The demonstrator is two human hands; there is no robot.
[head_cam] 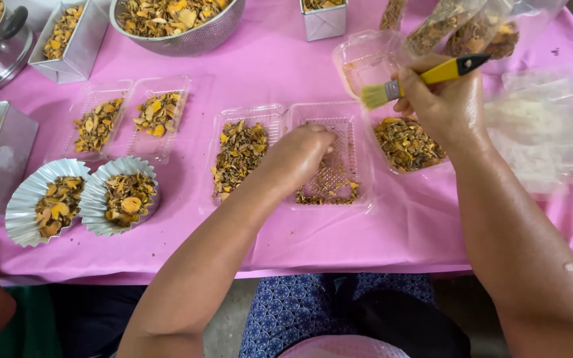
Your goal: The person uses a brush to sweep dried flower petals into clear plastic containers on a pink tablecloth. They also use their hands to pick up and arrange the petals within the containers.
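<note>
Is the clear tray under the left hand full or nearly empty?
Nearly empty: the clear tray shows its bare ridged bottom, pieces only along its near edge, under the left hand.

Food-packing worktable, pink tablecloth [280, 59], clear plastic trays [160, 116] of dried slices, metal colander [187, 40]

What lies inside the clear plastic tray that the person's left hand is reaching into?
The clear tray holds a few yellow-brown dried pieces along its near edge and bare ribbed bottom elsewhere. The left hand hides whatever lies under its fingers.

You have two silver foil cups [48, 199] at nine o'clock, two open clear hinged trays [127, 116] near centre, two metal tins [74, 40] at eleven and twelve, and one brush [419, 79].
</note>
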